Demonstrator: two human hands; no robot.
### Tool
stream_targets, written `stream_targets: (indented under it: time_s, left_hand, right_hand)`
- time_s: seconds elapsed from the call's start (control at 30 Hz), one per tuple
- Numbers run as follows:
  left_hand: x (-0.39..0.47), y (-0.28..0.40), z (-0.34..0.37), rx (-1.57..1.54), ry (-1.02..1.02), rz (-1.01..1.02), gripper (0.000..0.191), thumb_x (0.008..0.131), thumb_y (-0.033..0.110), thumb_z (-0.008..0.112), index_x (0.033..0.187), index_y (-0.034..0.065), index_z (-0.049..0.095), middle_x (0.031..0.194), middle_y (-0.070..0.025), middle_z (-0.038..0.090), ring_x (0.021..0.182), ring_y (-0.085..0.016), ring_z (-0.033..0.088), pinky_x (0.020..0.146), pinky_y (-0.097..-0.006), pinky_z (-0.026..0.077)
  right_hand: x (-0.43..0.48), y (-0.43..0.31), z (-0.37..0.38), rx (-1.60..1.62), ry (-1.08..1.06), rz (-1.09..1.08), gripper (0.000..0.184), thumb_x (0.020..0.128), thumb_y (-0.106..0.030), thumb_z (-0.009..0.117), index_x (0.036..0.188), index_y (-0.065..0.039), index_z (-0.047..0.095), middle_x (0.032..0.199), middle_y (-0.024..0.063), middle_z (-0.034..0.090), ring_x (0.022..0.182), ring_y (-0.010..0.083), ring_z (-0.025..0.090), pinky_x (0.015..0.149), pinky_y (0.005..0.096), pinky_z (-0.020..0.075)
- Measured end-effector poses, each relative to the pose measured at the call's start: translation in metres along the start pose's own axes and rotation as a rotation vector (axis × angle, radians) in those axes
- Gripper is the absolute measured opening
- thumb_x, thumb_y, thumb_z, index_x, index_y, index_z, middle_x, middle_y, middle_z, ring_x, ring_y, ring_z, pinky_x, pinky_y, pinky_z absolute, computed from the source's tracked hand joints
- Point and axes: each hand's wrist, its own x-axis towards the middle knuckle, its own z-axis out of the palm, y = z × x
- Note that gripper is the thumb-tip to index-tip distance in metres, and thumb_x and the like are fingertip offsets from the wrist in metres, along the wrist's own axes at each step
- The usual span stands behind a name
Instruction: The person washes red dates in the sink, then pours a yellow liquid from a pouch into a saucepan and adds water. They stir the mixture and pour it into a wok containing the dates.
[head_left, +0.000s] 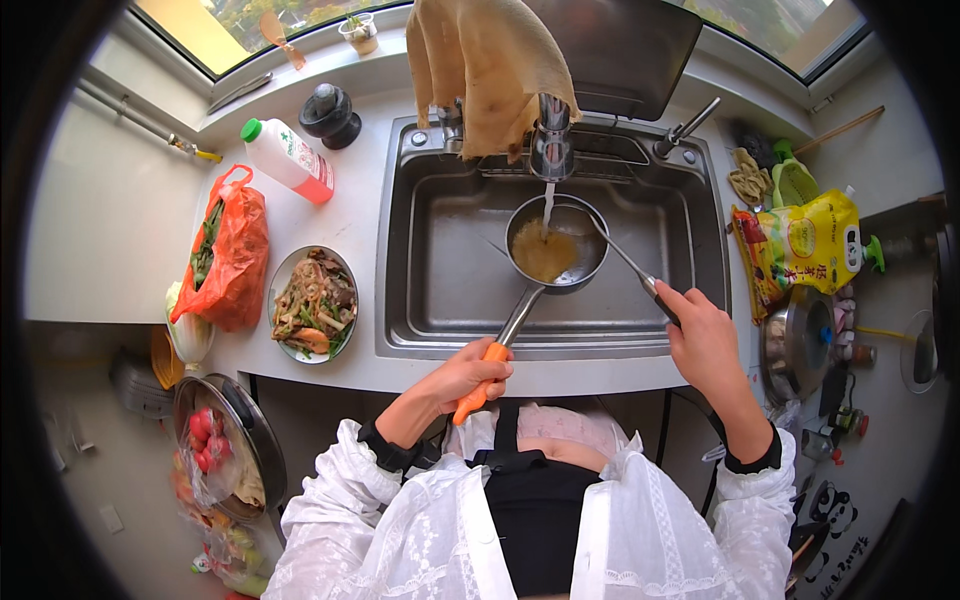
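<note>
My left hand (472, 371) grips the orange handle of a small steel saucepan (560, 285), which is over the sink basin (457, 247). Water runs from the chrome tap (553, 157) into the pan, where cloudy yellowish-brown liquid (541, 255) has gathered. In my right hand (701, 334) is the dark handle of a long metal utensil (630, 259). Its far end reaches over the pan's right rim; the shape of its head is hard to make out.
Left of the sink stand a plate of cooked food (313, 304), a red plastic bag (232, 262), a bottle with pink liquid (291, 161) and a stone mortar (330, 120). A cloth (487, 67) drapes over the tap. At right are a yellow package (810, 240) and a lidded pot (799, 345).
</note>
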Motion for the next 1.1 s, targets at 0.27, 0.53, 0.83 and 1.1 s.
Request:
stream_targets:
  time_s: [0.27,0.53,0.83,1.1]
  left_hand:
    - [0.015,0.006,0.005,0.062,-0.033,0.023,0.021,0.087,0.006,0.058,0.102,0.0012,0.044,0.077,-0.0025,0.045,0.056,-0.008,0.046,0.047,-0.0228,0.037]
    - [0.005,0.004,0.003,0.193,0.004,0.026,0.029,0.085,0.005,0.059,0.107,0.0007,0.042,0.078,-0.003,0.045,0.057,-0.009,0.047,0.05,-0.0226,0.038]
    - [0.0,-0.007,0.001,0.35,0.136,0.083,0.031,0.085,0.005,0.059,0.109,-0.0012,0.041,0.076,-0.0029,0.045,0.057,-0.009,0.048,0.049,-0.0247,0.039]
    - [0.003,-0.008,0.001,0.366,0.171,0.089,0.03,0.085,0.005,0.06,0.107,-0.0001,0.04,0.075,-0.0025,0.045,0.056,-0.009,0.047,0.049,-0.0249,0.038]
  right_hand:
    - [-0.001,0.009,-0.001,-0.03,0.096,0.004,0.054,0.076,0.002,0.061,0.126,-0.016,0.056,0.091,0.0123,0.056,0.076,0.0349,0.062,0.066,0.0457,0.0494]
    - [0.003,0.011,0.015,-0.087,0.211,-0.157,0.058,0.072,0.006,0.061,0.126,-0.015,0.056,0.087,0.0099,0.054,0.073,0.0308,0.062,0.06,0.0413,0.0497]
    - [0.016,0.024,0.046,0.037,0.029,-0.039,0.051,0.079,-0.002,0.059,0.129,-0.01,0.054,0.086,0.0141,0.059,0.071,0.0323,0.06,0.065,0.0391,0.0498]
    - [0.032,0.036,0.026,0.995,-0.565,0.332,0.047,0.084,-0.008,0.058,0.129,0.001,0.052,0.072,0.0047,0.057,0.048,0.0086,0.049,0.041,0.0245,0.0376]
